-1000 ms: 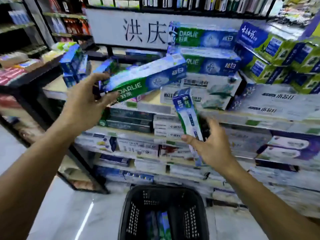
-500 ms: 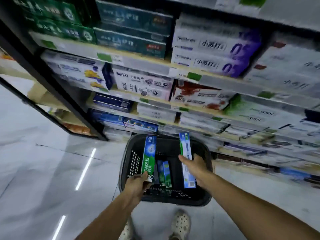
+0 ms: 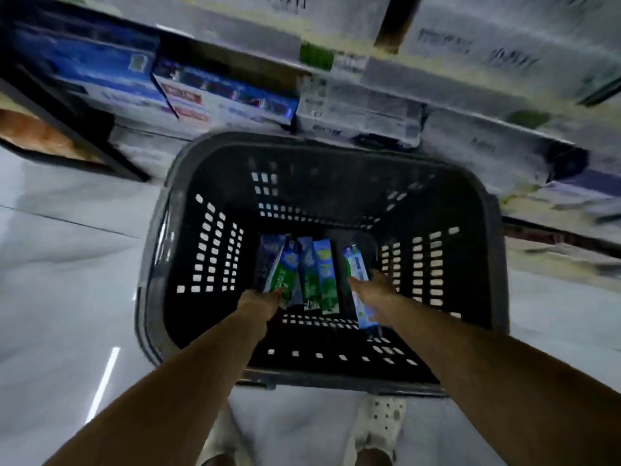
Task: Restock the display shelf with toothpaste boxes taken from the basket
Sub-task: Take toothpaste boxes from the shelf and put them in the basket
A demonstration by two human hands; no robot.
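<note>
The left hand (image 3: 260, 302) is closed round the near end of a green-and-white toothpaste box (image 3: 282, 272), fingers curled tight, low at about 7 o'clock on the floor of the black basket (image 3: 151, 270). The right hand (image 3: 373, 290) pinches a blue-and-white toothpaste box (image 3: 356, 267) with the thumb on top and the fingers beneath, at about 4 o'clock on the basket floor. Both boxes slant with their far ends toward 12 o'clock. Between them two loose boxes (image 3: 319, 274) lie side by side on the basket bottom, touching each other. Half a second ago both hands held their boxes upright at the basket's near rim; now they are deep inside it, the boxes lowered almost to the bottom, and the view has closed in until the basket fills the middle. A second ago the same boxes were raised in front of the display shelf (image 3: 339, 42), which now runs blurred across 12 o'clock. The DARLIE name legible then is smeared and cannot be read; the shelf packs show only blue, red and white patches. Pale clogs (image 3: 381, 418) stand at 6 o'clock on the glossy floor (image 3: 67, 264).
</note>
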